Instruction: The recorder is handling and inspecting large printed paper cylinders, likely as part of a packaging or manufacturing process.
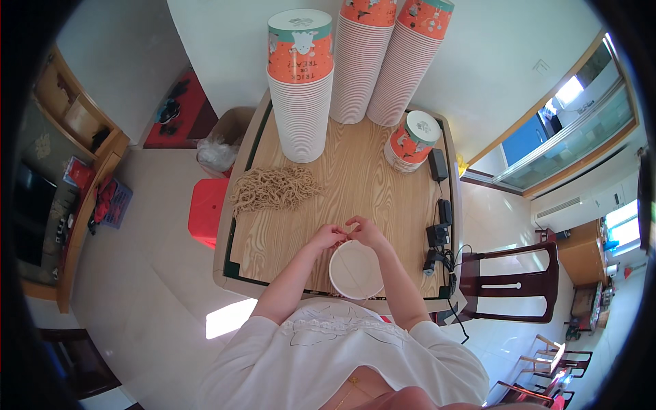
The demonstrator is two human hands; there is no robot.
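Note:
A white paper bucket [356, 275] stands at the table's near edge, close against my body, its open mouth facing up. A thin tan cord [350, 263] runs across its mouth from the far rim to the near rim. At the far rim, my left hand [330, 236] is closed, its fingertips pinching at the cord's end. My right hand [367, 233] meets it from the other side, fingers bent and pinched at the same spot; the exact grip is too small to make out. A tangled heap of tan cords [275, 189] lies beyond my left forearm.
Tall stacks of orange and white paper buckets [298, 113] rise along the table's far side. A shorter stack [413, 141] sits at the far right. Black adapters and cables [437, 236] line the right edge. A red stool [207, 210] is left; a dark chair [509, 275] is right.

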